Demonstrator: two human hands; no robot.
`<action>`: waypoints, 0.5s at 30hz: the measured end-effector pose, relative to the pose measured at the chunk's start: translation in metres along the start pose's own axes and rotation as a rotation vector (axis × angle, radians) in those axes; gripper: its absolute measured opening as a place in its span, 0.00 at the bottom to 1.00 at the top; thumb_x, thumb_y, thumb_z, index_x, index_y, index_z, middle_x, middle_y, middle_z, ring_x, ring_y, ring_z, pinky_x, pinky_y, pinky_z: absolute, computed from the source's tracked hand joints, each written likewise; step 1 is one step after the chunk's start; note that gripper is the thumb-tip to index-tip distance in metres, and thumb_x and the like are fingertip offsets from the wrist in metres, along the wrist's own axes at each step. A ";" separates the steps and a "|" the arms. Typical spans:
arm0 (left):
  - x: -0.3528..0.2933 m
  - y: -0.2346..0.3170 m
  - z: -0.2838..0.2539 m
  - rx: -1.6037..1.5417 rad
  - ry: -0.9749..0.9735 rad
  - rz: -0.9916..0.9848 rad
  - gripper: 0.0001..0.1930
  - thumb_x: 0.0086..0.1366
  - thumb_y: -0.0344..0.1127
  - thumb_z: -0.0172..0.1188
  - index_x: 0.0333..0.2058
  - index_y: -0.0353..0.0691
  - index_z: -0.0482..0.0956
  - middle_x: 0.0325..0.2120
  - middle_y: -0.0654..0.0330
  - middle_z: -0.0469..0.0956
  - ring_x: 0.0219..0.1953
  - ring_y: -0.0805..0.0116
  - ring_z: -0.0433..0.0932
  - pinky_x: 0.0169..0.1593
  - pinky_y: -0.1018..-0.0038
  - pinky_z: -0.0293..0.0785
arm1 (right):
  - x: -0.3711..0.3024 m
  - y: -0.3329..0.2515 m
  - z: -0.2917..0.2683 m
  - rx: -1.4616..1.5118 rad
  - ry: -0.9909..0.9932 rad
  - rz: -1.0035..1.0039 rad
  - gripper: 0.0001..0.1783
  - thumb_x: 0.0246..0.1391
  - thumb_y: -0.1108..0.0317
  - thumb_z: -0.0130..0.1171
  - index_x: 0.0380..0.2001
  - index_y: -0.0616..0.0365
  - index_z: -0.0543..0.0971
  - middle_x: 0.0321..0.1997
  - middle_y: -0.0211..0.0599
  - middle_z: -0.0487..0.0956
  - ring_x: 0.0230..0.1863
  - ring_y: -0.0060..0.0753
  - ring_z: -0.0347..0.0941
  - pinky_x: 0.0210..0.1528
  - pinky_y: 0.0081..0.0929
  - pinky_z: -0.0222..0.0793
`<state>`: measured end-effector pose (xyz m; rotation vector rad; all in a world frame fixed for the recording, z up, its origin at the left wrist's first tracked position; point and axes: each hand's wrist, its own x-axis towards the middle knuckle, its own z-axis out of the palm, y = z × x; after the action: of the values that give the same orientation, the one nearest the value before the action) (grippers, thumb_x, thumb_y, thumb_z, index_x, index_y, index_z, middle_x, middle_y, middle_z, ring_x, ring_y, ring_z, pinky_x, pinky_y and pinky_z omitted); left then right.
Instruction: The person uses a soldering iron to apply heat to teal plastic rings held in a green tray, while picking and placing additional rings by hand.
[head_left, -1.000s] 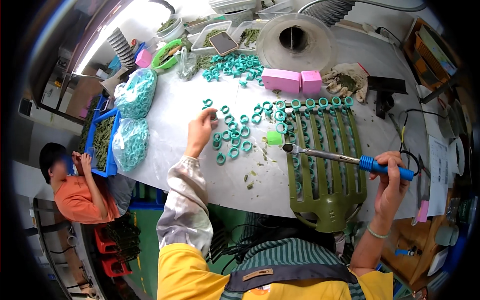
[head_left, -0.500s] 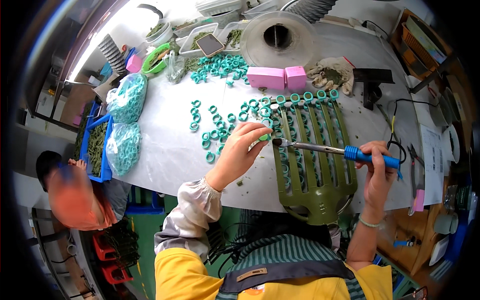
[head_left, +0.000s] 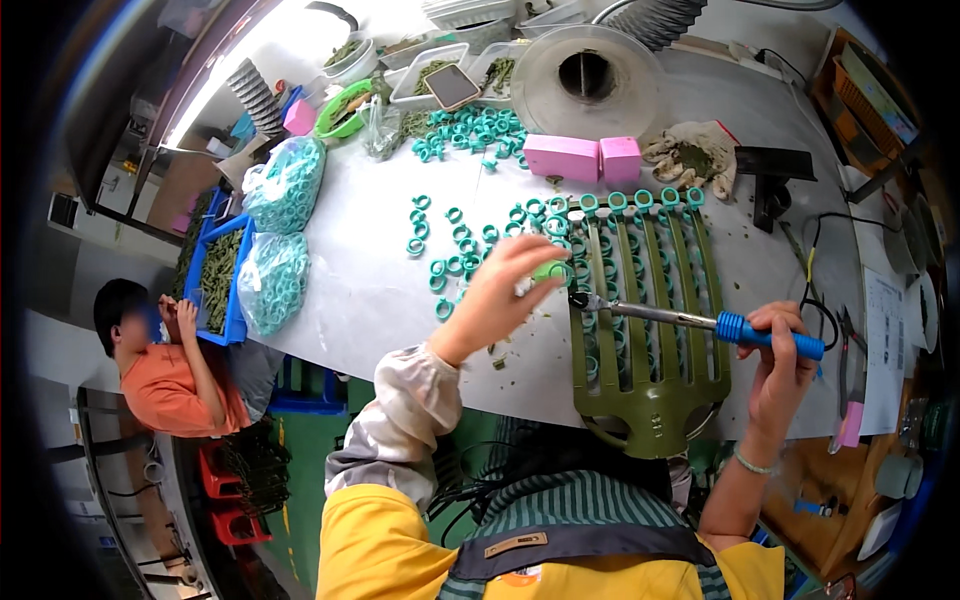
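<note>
My right hand (head_left: 778, 360) is wrapped round the blue ribbed handle of a soldering iron (head_left: 660, 314). The iron's dark flat tip points left, above the left edge of an olive-green slatted plastic frame (head_left: 648, 408). Just beside that tip is my left hand (head_left: 500, 292), thumb and fingers curled round a small bright green piece (head_left: 550, 270), whose kind is partly hidden. Teal rings (head_left: 642, 200) sit in a row along the frame's far end. More teal rings (head_left: 456, 264) lie loose left of the frame, several of them behind my left hand.
Pink blocks (head_left: 562, 158) and stained gloves (head_left: 692, 158) lie beyond the frame. A funnel-like hood (head_left: 590, 80) stands at the back, near a phone (head_left: 453, 88). Bags of teal rings (head_left: 274, 283) and a blue crate (head_left: 234, 318) line the left, where another person (head_left: 180, 385) sits. Pliers (head_left: 850, 370) lie right.
The whole view has shifted, so the scene sits farther right. My left fingers have spread a little beside the iron's tip. At the left, the other person has straightened up, with hands raised.
</note>
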<state>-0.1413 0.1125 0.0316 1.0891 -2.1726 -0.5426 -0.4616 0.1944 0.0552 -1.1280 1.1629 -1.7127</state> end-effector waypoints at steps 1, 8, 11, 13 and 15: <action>-0.005 -0.007 -0.009 -0.062 0.078 -0.077 0.14 0.61 0.26 0.62 0.46 0.38 0.79 0.42 0.57 0.79 0.45 0.61 0.76 0.47 0.70 0.72 | -0.001 -0.001 0.000 0.003 -0.003 0.001 0.11 0.60 0.69 0.54 0.28 0.64 0.79 0.35 0.37 0.75 0.34 0.25 0.73 0.24 0.20 0.70; -0.075 -0.095 -0.054 0.551 0.246 -0.546 0.13 0.58 0.33 0.66 0.40 0.36 0.78 0.34 0.54 0.80 0.35 0.56 0.79 0.42 0.63 0.74 | -0.004 -0.004 0.006 0.016 -0.021 0.020 0.12 0.60 0.68 0.54 0.27 0.65 0.78 0.35 0.37 0.75 0.34 0.25 0.73 0.23 0.20 0.70; -0.078 -0.091 -0.052 0.337 0.238 -0.584 0.13 0.58 0.30 0.66 0.42 0.36 0.80 0.35 0.54 0.80 0.37 0.60 0.80 0.42 0.66 0.76 | -0.004 -0.007 0.008 0.012 -0.024 0.013 0.12 0.60 0.68 0.54 0.27 0.65 0.78 0.35 0.37 0.75 0.34 0.25 0.73 0.23 0.20 0.70; -0.064 -0.061 -0.050 0.025 0.338 -0.570 0.13 0.59 0.26 0.63 0.45 0.36 0.81 0.37 0.54 0.81 0.39 0.65 0.81 0.41 0.71 0.78 | -0.006 -0.007 0.005 -0.006 -0.014 0.006 0.12 0.60 0.68 0.54 0.27 0.65 0.78 0.35 0.37 0.75 0.34 0.25 0.73 0.23 0.20 0.70; -0.057 -0.040 -0.041 -0.040 0.304 -0.549 0.15 0.60 0.22 0.62 0.47 0.37 0.80 0.42 0.55 0.80 0.41 0.69 0.81 0.41 0.76 0.79 | -0.007 -0.008 0.000 -0.017 -0.020 -0.008 0.12 0.60 0.67 0.54 0.27 0.65 0.78 0.35 0.37 0.75 0.34 0.25 0.72 0.23 0.21 0.70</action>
<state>-0.0649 0.1337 0.0161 1.6389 -1.5884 -0.6057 -0.4600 0.2036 0.0614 -1.1586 1.1644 -1.6968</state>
